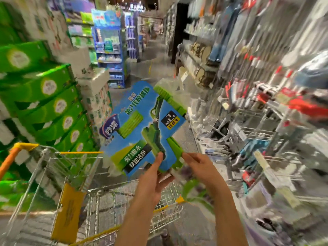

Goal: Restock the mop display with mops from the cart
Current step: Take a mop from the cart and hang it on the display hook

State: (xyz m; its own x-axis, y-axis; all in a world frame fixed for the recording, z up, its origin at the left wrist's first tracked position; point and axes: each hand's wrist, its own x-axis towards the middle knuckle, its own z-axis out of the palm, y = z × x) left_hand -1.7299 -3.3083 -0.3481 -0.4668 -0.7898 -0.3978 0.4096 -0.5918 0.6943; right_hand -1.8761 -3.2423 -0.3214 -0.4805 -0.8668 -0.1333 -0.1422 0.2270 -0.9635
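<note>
A green sponge mop head on a blue printed card [142, 128] is held up in the middle of the head view, above the wire shopping cart [99, 197]. My left hand [152, 181] grips the card's lower edge from below. My right hand [198, 167] pinches the green plastic part at the card's lower right. The mop's green sponge end points up and away, with clear plastic wrap around it. The mop display [266, 103] with hanging handles and wire hooks fills the right side. The view is blurred by motion.
Stacked green cartons [46, 107] line the left of the aisle beside the cart. The cart has a yellow-orange handle [10, 157] and a yellow sign on its side. A blue shelf unit [110, 50] stands further down the aisle. Open floor runs ahead.
</note>
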